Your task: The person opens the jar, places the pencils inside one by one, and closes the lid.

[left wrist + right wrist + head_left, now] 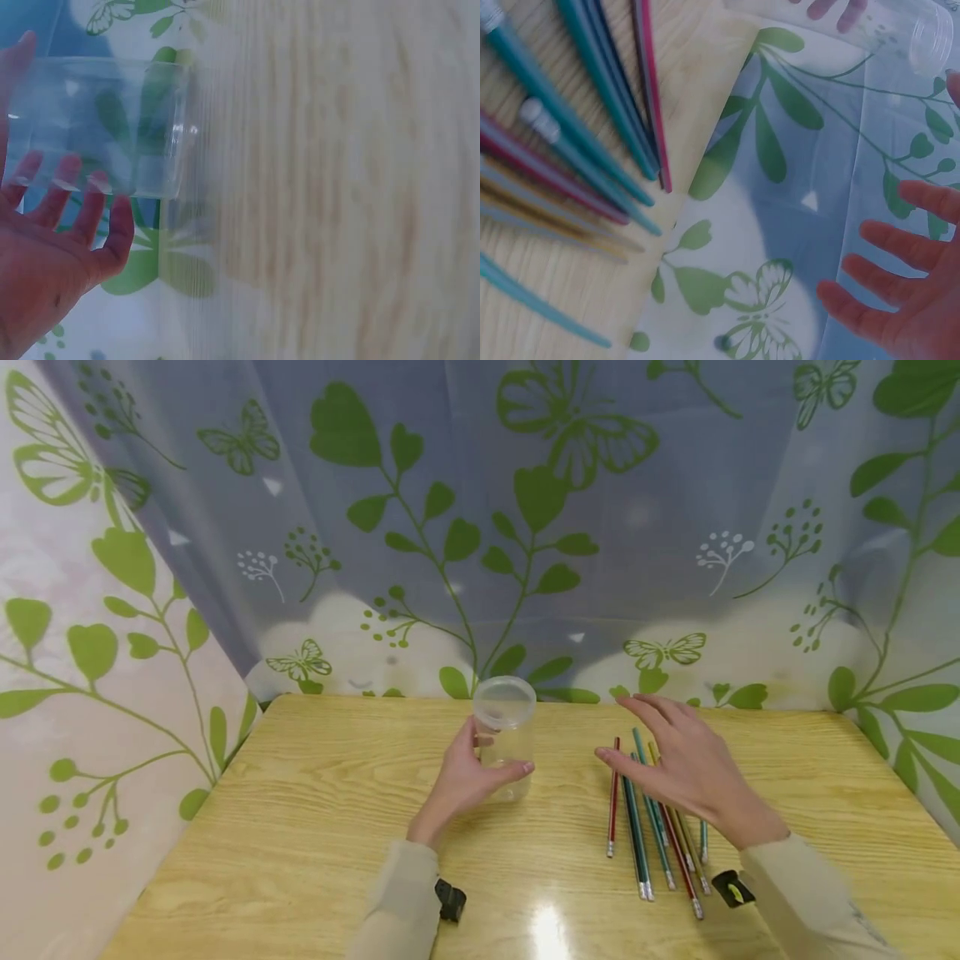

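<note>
A clear plastic jar [506,739] stands upright near the back of the table. My left hand [468,768] grips it, thumb across the near side and fingers behind. In the left wrist view those fingers curl along the side of the transparent jar [97,124]. To the right, my right hand [686,764] is held over a loose bunch of pencils [647,835], fingers spread and nothing in them. The pencils are red, teal, dark green and yellowish, their eraser ends toward me. The right wrist view shows the right hand [907,262] apart from the pencils [577,150].
The wooden table [300,810] ends at the back against a hanging cloth [420,568] printed with green leaves and butterflies. A pale printed cloth [112,635] hangs along the left side. Black straps with small devices sit at both wrists.
</note>
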A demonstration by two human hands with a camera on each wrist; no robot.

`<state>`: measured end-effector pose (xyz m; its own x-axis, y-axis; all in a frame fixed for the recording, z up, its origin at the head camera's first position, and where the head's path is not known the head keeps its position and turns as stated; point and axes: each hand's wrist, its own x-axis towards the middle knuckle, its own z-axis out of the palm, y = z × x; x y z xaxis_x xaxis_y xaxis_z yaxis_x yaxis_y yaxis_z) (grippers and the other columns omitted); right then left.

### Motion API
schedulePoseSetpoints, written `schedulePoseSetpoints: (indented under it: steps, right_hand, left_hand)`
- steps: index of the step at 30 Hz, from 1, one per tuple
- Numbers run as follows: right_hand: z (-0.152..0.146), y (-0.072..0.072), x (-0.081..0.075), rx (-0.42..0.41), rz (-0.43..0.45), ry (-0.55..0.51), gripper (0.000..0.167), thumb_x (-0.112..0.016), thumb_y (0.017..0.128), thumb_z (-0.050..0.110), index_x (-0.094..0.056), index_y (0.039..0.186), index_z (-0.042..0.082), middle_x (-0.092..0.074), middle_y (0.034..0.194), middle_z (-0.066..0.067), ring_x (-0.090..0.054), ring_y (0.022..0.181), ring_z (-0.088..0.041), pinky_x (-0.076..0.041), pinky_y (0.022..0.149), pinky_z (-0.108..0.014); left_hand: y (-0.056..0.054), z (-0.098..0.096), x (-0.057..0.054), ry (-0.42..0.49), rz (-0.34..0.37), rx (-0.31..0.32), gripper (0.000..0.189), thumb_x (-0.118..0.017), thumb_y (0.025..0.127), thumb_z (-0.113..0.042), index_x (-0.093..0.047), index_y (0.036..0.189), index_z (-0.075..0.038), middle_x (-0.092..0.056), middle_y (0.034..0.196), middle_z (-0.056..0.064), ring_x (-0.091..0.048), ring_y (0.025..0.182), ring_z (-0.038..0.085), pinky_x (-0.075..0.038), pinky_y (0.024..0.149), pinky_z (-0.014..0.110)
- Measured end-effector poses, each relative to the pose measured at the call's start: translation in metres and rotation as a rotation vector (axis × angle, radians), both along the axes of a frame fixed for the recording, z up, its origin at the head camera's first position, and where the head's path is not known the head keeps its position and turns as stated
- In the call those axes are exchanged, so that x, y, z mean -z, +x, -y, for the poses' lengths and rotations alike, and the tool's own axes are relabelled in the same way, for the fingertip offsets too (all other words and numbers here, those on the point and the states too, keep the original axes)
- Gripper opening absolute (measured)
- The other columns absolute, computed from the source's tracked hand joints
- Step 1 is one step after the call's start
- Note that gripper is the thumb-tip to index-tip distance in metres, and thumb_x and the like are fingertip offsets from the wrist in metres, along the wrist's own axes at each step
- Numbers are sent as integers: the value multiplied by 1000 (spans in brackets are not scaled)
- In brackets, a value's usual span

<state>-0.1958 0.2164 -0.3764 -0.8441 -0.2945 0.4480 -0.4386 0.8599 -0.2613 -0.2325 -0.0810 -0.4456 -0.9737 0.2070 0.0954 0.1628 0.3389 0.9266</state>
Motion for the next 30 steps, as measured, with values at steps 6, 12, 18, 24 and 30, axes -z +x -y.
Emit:
schedulePoseSetpoints:
  steps: [6, 12, 18, 24, 30]
  right_hand:
    - [14, -3, -1, -51, -24, -23, 71, -74, 89, 52, -55, 146, 14, -59, 140, -17, -57, 125, -42, -54, 90, -64]
    - [31, -10, 2, -125, -79, -71, 73, -79, 85, 48, -56, 144, 11, -61, 138, -14, -60, 124, -37, -55, 94, -59]
    - [52, -19, 9, -194, -75, -170, 71, -80, 85, 44, -55, 145, 14, -61, 138, -10, -59, 126, -33, -54, 98, -59]
    - [65, -24, 7, -204, -69, -190, 74, -80, 85, 45, -54, 146, 13, -62, 137, -10, -60, 126, -32, -54, 98, -57]
    - [75, -31, 1, -205, -30, -184, 76, -79, 85, 48, -52, 148, 15, -60, 141, -11, -57, 129, -34, -52, 100, -59]
  left_hand:
    - [4, -5, -1, 7, -19, 61, 79, -90, 77, -37, -48, 145, -35, -55, 145, -4, -52, 132, 29, -47, 105, 59]
    - [6, -6, -3, -25, -5, 86, 79, -89, 78, -40, -50, 145, -31, -56, 146, -3, -54, 132, 29, -48, 106, 58]
    - [5, -3, -3, -41, -19, 88, 77, -89, 78, -40, -50, 145, -32, -56, 146, -4, -54, 131, 31, -48, 104, 60]
    - [3, -3, -3, -72, -23, 100, 77, -89, 77, -42, -50, 143, -34, -56, 145, -6, -55, 130, 29, -48, 105, 59]
    - [2, -4, -5, -96, -27, 103, 74, -89, 76, -42, -52, 140, -37, -57, 144, -6, -55, 129, 30, -49, 103, 57]
